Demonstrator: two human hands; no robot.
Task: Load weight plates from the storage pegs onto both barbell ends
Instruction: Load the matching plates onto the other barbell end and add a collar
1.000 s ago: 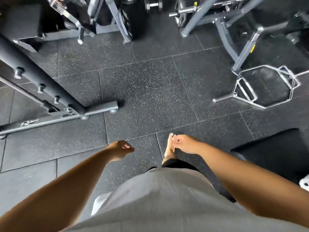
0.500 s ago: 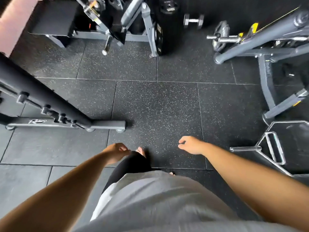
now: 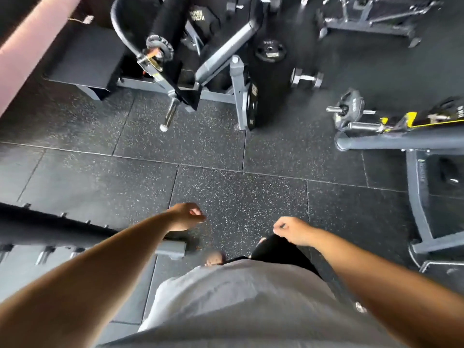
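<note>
My left hand (image 3: 185, 216) and my right hand (image 3: 291, 231) hang in front of me over the speckled rubber floor, fingers loosely curled, holding nothing. A black weight plate (image 3: 251, 106) stands on edge against a grey machine leg ahead. A small black plate (image 3: 270, 51) sits farther back. Another grey plate (image 3: 349, 110) hangs on a chrome peg at the right. A small plate (image 3: 160, 46) is mounted on a machine arm at the upper left. No barbell is in view.
A dark rack upright with pegs (image 3: 50, 229) and its grey foot (image 3: 170, 248) lie at my lower left. A grey machine frame (image 3: 416, 197) stands at the right. A dumbbell (image 3: 306, 79) lies on the floor ahead. My bare feet show below my shirt.
I have walked forward and turned; the machines and plates ahead are closer and the hex bar has left the view. Both hands stay loose and hold nothing.
</note>
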